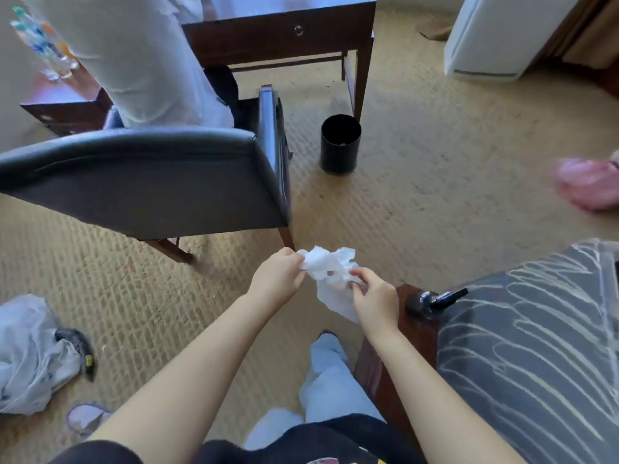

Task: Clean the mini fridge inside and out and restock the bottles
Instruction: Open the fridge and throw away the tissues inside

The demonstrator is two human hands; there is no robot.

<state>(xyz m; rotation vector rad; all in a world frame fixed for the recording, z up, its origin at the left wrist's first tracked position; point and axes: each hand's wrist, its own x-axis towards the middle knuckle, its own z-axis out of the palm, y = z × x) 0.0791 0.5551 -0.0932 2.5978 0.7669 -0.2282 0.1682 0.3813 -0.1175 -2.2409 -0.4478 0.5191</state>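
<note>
Between both hands, above the carpet at centre: one white paper towel (326,269), crumpled. Grip: left hand (278,276) pinches its upper edge; right hand (373,296) pinches a lower fold, the tail hanging below.
Handling, judged: very light, soft, tears easily if wet; take by a bunched fold, not a lone corner.
Rear right, well apart: one white cabinet, likely the mini fridge (485,38).
Rear left: bottles (43,45), several, too blurred to count.
Also: one black bin (340,144); one grey armchair (150,182); one plastic bag (30,353).
</note>
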